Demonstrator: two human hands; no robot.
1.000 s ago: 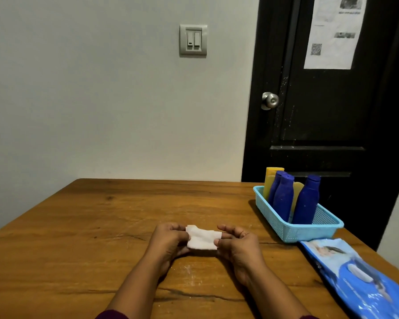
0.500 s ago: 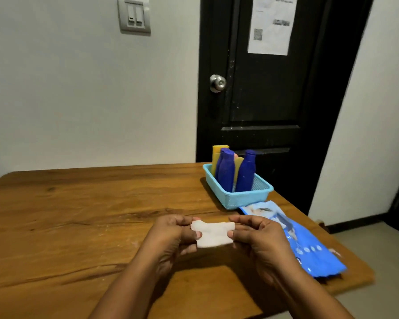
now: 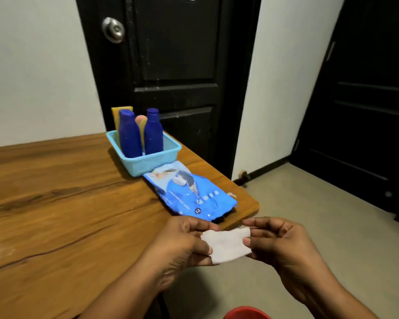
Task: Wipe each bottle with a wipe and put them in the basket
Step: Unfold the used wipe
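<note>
Head view: both hands are held up just off the right-hand corner of the wooden table, over the floor. The left hand pinches the left edge of a white folded wipe between thumb and curled fingers. The right hand pinches the opposite edge the same way, so the wipe is spread flat between them and touches nothing else. Neither hand is in contact with any bottle. The light-blue basket sits at the table's right edge, well apart from the hands. Upright inside it stand a blue bottle and a second blue bottle, with a yellow bottle behind them. Between the two blue ones is a yellow item with a peach tip, which cannot be identified. A blue pack of wipes lies flat on the table between basket and hands, its far end just beside the basket. A red object shows at the bottom edge, mostly cut off.
</note>
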